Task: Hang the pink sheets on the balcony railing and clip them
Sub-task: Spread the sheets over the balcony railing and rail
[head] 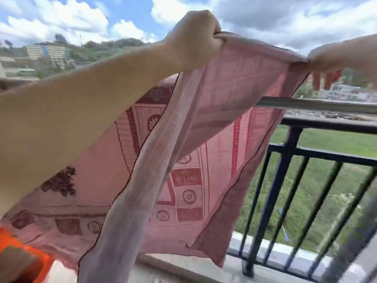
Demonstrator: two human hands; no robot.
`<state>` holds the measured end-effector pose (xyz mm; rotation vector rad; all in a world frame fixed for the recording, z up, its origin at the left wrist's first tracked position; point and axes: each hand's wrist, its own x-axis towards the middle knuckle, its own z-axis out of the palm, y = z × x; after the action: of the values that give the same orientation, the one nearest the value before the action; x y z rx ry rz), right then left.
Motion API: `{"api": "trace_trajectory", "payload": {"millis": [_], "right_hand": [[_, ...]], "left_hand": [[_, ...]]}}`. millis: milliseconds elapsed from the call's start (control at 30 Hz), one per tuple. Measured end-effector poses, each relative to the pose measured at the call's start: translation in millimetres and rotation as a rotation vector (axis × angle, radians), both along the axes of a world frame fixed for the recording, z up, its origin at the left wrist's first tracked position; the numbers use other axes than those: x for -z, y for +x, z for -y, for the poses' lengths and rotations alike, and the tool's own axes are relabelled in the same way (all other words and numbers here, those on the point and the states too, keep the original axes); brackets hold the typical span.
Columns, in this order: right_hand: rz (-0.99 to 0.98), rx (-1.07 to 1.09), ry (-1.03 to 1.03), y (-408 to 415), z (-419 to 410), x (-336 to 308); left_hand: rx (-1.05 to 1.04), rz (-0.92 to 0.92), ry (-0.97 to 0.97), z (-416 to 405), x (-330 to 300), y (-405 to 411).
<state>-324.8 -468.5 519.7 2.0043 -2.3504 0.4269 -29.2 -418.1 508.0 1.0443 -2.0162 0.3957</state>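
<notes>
A pink sheet point(228, 111) with dark red printed patterns hangs stretched between my two hands, held up above the balcony railing point(318, 124). My left hand point(195, 37) is a fist gripping the sheet's top edge near the middle. At the upper right my right hand point(334, 58) grips the other top corner, blurred by motion. The sheet's lower part billows in front of the railing and hides its left stretch. A paler fold point(142, 190) of the cloth trails down toward the floor. No clips are visible.
The black metal railing has vertical bars point(306, 211) and a silver rail point(318, 104) along its top. An orange basket point(40, 260) sits at the lower left. Beyond the railing lie grass point(336, 144), buildings point(47, 51) and cloudy sky.
</notes>
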Motion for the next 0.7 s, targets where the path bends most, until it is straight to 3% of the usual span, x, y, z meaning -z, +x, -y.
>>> {"api": "trace_trajectory", "payload": {"millis": [200,367,500,600,700], "right_hand": [[0.095,0.109,0.190,-40.0,-47.6,17.8],[-0.134,-0.133,0.030,-24.0,-78.7,24.4],[0.022,-0.303,0.015,-20.3,-89.8,30.0],[0.049,-0.342,-0.102,-42.4,-83.9,31.4],[-0.103,-0.320,-0.108,-86.6,-77.9,28.4]], "left_hand": [[0.217,-0.119,0.231,0.4,24.1,-44.7],[0.337,-0.248,0.251,-18.9,10.9,-108.6],[0.334,-0.275,0.295,-18.1,1.4,-150.3],[0.361,-0.229,0.289,-23.8,6.2,-174.1],[0.312,-0.080,0.298,-33.5,29.0,-207.4]]}}
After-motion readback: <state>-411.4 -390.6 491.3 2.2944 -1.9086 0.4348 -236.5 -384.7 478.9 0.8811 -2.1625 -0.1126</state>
